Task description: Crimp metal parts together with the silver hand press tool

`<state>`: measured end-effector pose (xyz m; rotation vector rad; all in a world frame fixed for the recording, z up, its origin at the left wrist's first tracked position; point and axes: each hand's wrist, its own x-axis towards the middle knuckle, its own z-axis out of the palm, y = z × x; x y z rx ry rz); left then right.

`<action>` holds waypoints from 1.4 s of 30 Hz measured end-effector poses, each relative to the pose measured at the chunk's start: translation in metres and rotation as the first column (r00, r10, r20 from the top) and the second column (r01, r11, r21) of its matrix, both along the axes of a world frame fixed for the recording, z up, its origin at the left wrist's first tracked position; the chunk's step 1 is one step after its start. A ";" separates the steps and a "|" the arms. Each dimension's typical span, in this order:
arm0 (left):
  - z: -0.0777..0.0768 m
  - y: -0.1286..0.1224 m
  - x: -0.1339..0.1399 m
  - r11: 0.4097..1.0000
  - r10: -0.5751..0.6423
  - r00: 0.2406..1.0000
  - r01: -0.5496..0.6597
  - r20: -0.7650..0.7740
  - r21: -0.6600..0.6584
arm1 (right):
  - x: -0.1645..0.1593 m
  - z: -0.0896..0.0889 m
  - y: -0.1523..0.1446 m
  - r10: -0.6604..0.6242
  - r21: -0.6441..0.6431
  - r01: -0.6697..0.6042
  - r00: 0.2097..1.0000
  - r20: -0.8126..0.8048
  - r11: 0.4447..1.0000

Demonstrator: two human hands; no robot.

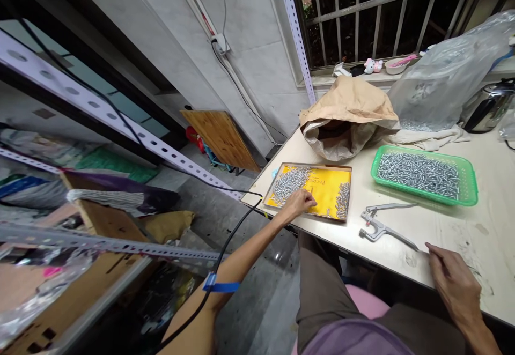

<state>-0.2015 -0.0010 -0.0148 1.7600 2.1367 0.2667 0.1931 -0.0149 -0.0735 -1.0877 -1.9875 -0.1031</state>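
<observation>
My left hand (300,203) is over a shallow box (349,183) with a yellow bottom, its fingers curled together. Whatever the fingertips may hold is too small to make out. Small silvery metal pieces (290,182) are heaped at the box's left side, and a smaller pile (342,200) lies along its right side. At the table's front edge rests my right hand (454,280), palm down, holding nothing visible, with its thumb and fingers apart. Close to its fingertips, grey hand-press pliers (380,229) lie on the table with their handles spread.
A green plastic basket (469,183) full of similar metal pieces stands behind the pliers. Farther back are an opened brown paper sack (350,100), a clear plastic bag (446,71) and a kettle (488,105). A black cable (229,242) hangs by my left arm, near perforated metal uprights (161,148).
</observation>
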 end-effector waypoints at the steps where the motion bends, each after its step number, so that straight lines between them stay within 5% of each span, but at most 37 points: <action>1: -0.005 -0.002 0.005 0.999 0.000 1.000 0.000 -0.013 -0.034 | 0.000 0.000 0.000 0.000 0.005 0.000 1.000 0.000 1.000; 10: -0.026 0.016 0.038 0.973 0.055 0.998 -0.049 0.019 -0.226 | 0.001 0.000 0.000 0.012 -0.021 -0.012 1.000 -0.012 1.000; 16: -0.011 0.030 0.021 0.998 0.046 0.957 -0.034 0.288 -0.047 | 0.001 0.002 -0.002 -0.014 -0.068 0.013 1.000 -0.008 0.998; 19: -0.003 0.027 0.008 1.000 0.023 0.975 -0.018 0.223 -0.025 | 0.000 0.003 -0.002 -0.011 -0.051 0.011 1.000 -0.014 0.999; 24: -0.007 0.017 0.003 0.953 -0.098 0.984 0.136 0.150 -0.271 | -0.001 0.004 -0.002 -0.008 -0.045 0.007 1.000 -0.021 0.999; 30: -0.010 0.024 0.018 0.905 -0.200 0.979 0.198 0.034 -0.377 | 0.000 0.005 -0.001 -0.015 -0.074 0.014 1.000 -0.019 0.997; 38: -0.003 0.028 0.023 0.951 -0.177 0.977 0.138 -0.120 -0.276 | 0.000 0.003 -0.001 -0.014 -0.071 0.012 0.999 -0.038 0.997; 42: -0.003 0.029 0.014 0.985 -0.008 0.991 0.030 0.131 -0.170 | -0.001 0.003 -0.001 -0.010 -0.069 0.006 0.999 -0.053 0.998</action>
